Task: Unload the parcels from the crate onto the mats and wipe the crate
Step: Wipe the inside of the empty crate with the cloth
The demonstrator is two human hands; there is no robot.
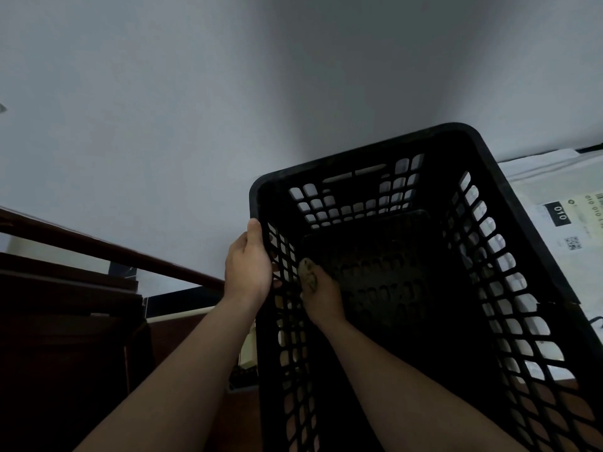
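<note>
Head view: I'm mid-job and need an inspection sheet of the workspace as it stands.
Surface: hidden by the crate; cannot tell what it rests on.
Job's things: black crate tilted toward the camera, no parcels seen inside; white parcel labelled 010 lies outside, past the right wall; cloth against the inner left wall; mats not discernible.
Clutter: dim items left of the crate, too dark to identify.
Grippers: left hand grips the crate's left wall from outside, thumb at the rim; right hand inside, holds the cloth.
Cables: nothing seen.
Surroundings: pale wall; dark wooden furniture at left.
</note>
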